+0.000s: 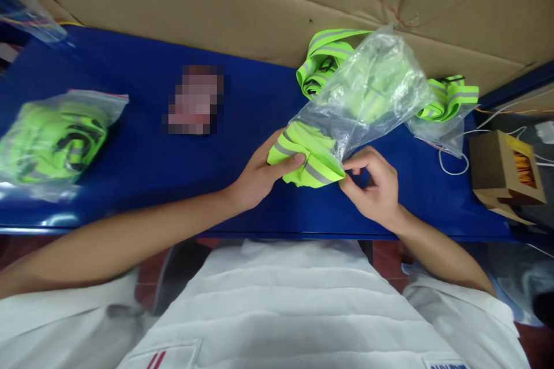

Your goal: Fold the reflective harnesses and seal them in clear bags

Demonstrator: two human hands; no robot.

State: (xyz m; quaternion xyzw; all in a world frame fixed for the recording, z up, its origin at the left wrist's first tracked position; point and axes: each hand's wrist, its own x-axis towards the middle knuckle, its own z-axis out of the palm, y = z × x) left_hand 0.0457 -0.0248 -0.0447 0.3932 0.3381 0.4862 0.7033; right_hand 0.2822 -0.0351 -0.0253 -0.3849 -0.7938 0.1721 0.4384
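My left hand (259, 176) is closed around a folded bundle of neon-yellow reflective strap (309, 155) with grey stripes, its thumb pressed on top. The bundle lies at the mouth of a clear plastic bag (359, 89); how far it is inside is hard to see. More neon strap shows through the bag's far end. With thumb and forefinger, my right hand (374, 187) pinches the bag's edge at the bundle's right corner. Whether the strap is in that pinch too, I cannot tell.
Loose reflective straps (322, 63) lie behind the bag, with another strap coil (450, 98) on a plastic bag to the right. A filled bag (60, 141) sits left on the blue table (173, 167). A blurred-out item (194, 101), a cardboard box (504, 167) and white cables (454, 172) are around.
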